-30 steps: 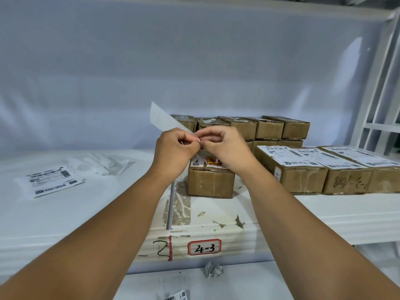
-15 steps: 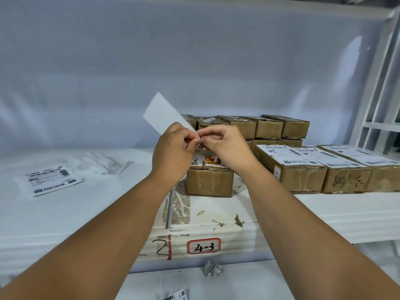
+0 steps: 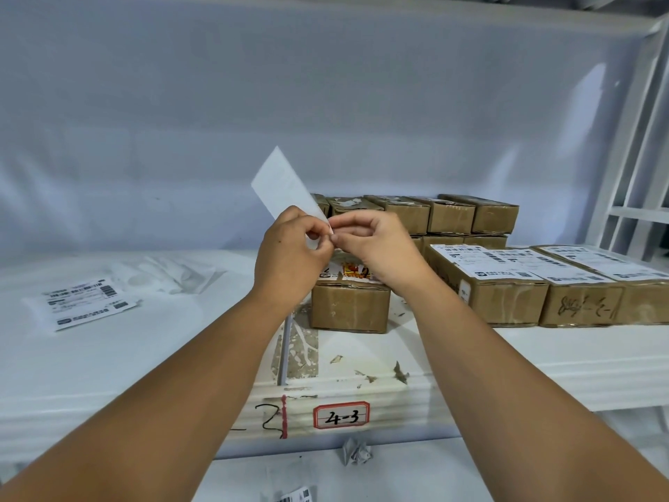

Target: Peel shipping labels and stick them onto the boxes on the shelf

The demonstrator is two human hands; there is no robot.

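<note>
Left hand (image 3: 289,255): was raised above the shelf, fingers curled, pinching the near corner of a white label sheet (image 3: 282,186).
Right hand (image 3: 380,248): touched the left one, thumb and forefinger pinched on the same corner.
Label sheet: stood tilted, up and to the left of the hands, blank side to the camera; perhaps the corner had begun to split, but it was too small to tell.
Box (image 3: 349,306): brown, sat on the shelf (image 3: 543,364) just beneath the hands, its top partly hidden by them.
Labelled boxes (image 3: 506,284): a row at the right, just beside that box, printed labels on top.
Far boxes (image 3: 452,211): stacked behind, against the back wall.
Loose labels (image 3: 87,302): lay flat, far left on the shelf.
Tag (image 3: 341,414): read "4-3", on the shelf's near edge.
</note>
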